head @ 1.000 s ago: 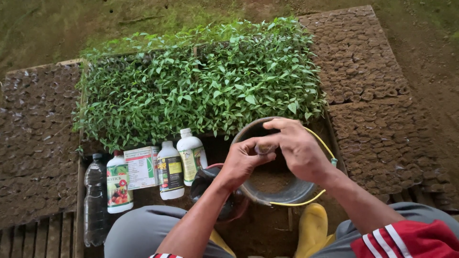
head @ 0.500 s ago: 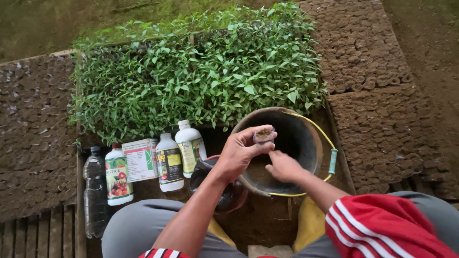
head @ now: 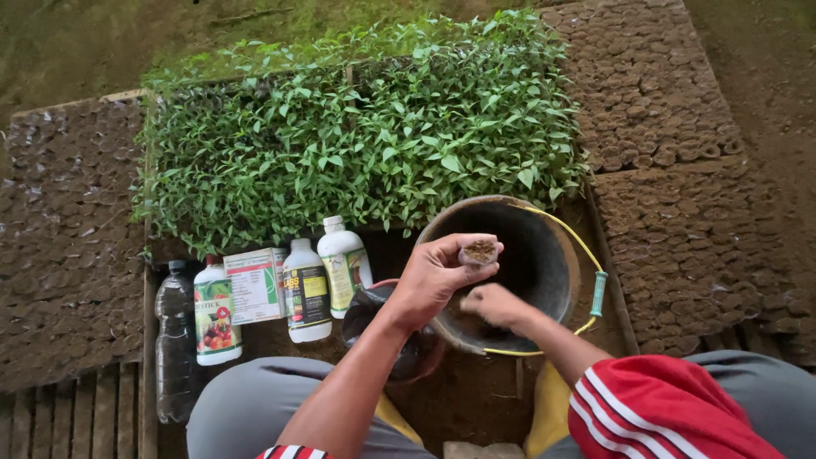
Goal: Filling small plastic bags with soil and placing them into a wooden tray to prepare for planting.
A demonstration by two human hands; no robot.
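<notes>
**Hands at the soil bucket: a small pot held and filled**

Left hand (head: 433,276) is closed around a small clear pot of soil (head: 480,252), held over the dark bucket (head: 544,255). Right hand (head: 493,304), loosely curled with its contents hidden, has been lowered from the pot into the bucket since a second ago, which suggests more soil is being gathered. White bottles (head: 308,289) and a clear bottle (head: 172,336) are ranged to the left; seedlings (head: 357,144) lie beyond.
</notes>
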